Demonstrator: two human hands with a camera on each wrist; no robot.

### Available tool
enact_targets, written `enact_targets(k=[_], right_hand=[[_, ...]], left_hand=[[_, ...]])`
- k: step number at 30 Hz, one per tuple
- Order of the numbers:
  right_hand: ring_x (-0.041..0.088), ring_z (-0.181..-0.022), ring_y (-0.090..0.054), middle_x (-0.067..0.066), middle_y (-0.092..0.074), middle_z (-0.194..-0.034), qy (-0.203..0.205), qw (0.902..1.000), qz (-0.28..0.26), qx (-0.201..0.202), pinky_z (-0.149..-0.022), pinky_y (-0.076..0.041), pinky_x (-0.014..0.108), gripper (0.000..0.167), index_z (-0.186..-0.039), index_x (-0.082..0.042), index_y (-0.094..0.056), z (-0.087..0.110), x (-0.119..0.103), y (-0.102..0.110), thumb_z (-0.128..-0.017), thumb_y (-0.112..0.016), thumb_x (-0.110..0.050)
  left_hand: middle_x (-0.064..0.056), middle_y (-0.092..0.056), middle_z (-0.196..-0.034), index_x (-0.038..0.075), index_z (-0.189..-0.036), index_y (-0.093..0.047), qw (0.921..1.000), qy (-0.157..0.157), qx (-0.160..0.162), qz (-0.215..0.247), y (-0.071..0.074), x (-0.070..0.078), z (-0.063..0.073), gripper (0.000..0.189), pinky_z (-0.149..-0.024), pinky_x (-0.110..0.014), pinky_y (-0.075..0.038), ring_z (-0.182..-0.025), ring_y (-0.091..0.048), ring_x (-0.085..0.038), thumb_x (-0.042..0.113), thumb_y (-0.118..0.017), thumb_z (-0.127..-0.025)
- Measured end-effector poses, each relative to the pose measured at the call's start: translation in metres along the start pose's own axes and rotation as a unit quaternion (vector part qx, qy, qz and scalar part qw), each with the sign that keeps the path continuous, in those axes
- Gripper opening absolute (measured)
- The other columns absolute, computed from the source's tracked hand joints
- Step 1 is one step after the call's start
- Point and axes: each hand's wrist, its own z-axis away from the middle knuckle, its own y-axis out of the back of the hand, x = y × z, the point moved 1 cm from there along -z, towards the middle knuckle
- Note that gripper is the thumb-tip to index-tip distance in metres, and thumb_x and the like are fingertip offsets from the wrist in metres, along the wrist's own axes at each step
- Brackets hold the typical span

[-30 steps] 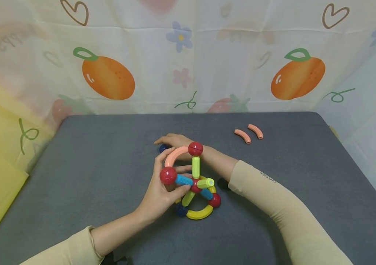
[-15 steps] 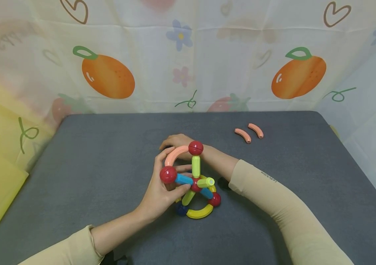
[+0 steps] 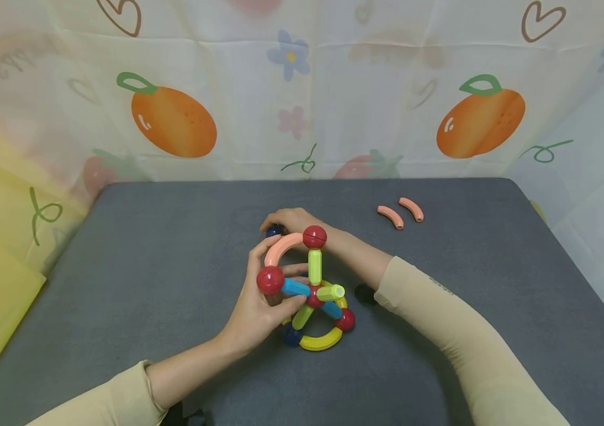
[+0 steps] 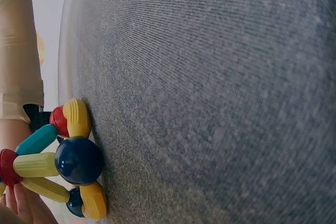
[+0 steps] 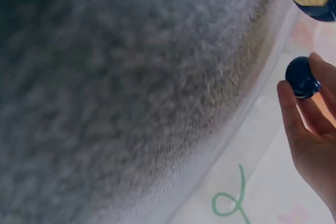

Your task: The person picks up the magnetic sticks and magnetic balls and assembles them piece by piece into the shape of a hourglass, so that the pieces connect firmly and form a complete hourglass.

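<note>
My left hand [image 3: 251,316] grips a magnetic stick-and-ball frame around its middle. Red balls [image 3: 315,237], a lime stick [image 3: 315,266], blue sticks [image 3: 296,288] and a curved pink stick [image 3: 279,248] form its upper part. Its base has curved yellow sticks [image 3: 322,342] and dark blue balls [image 4: 79,160], resting on the table. Behind the frame, my right hand [image 3: 296,220] pinches a loose dark blue ball [image 5: 301,77] between thumb and fingertips. In the head view that ball is partly covered by my left fingers. One lime stick [image 3: 330,293] points outward with a free end.
Two curved pink sticks [image 3: 390,217] lie apart toward the back right of the dark grey table [image 3: 163,248]. A fruit-patterned cloth [image 3: 365,118] hangs behind the table's far edge. My right forearm [image 3: 440,313] crosses the table's right side.
My right hand has taken hold of the loose dark blue ball, which lay by its fingertips, and shifted slightly right. The left hand and frame have stayed in place.
</note>
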Motion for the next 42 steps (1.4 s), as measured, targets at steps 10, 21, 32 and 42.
enact_targets(k=[10, 21, 32, 42], right_hand=[[0.028, -0.113, -0.065, 0.015, -0.066, -0.124, 0.003, 0.9950, -0.077, 0.063, -0.097, -0.056, 0.038, 0.037, -0.127, -0.001, -0.062, 0.024, -0.003, 0.021, -0.093, -0.068, -0.013], [0.026, -0.115, -0.064, 0.010, -0.066, -0.124, -0.064, 0.9763, -0.170, 0.118, -0.099, -0.055, 0.041, 0.034, -0.126, -0.008, -0.064, 0.054, 0.004, 0.031, -0.094, -0.066, -0.017], [0.024, -0.114, -0.064, 0.006, -0.066, -0.123, -0.117, 0.9556, -0.211, 0.169, -0.094, -0.056, 0.039, 0.037, -0.127, -0.014, -0.062, 0.094, 0.013, 0.039, -0.092, -0.070, -0.023], [0.017, -0.111, -0.061, 0.009, -0.062, -0.129, -0.102, 0.9272, -0.286, 0.219, -0.087, -0.057, 0.020, 0.039, -0.126, -0.008, -0.059, 0.137, 0.003, 0.052, -0.089, -0.072, -0.010]], left_hand=[[-0.023, -0.045, -0.144, 0.013, -0.150, -0.008, 0.9999, 0.004, 0.002, -0.012, 0.000, 0.001, 0.000, 0.092, -0.091, -0.028, -0.058, -0.114, -0.067, -0.010, -0.007, -0.070, -0.084], [-0.024, -0.048, -0.142, 0.017, -0.149, -0.011, 0.9997, 0.014, 0.004, -0.018, 0.000, 0.002, -0.002, 0.091, -0.092, -0.029, -0.058, -0.117, -0.067, -0.021, -0.004, -0.071, -0.084], [-0.026, -0.053, -0.138, 0.017, -0.148, -0.011, 0.9997, 0.014, 0.002, -0.020, 0.002, 0.001, -0.003, 0.091, -0.093, -0.028, -0.057, -0.116, -0.068, -0.023, -0.005, -0.071, -0.084], [-0.027, -0.053, -0.138, 0.017, -0.148, -0.011, 0.9998, 0.000, -0.007, -0.021, 0.003, 0.001, -0.002, 0.088, -0.092, -0.027, -0.057, -0.117, -0.065, -0.034, -0.003, -0.071, -0.086]])
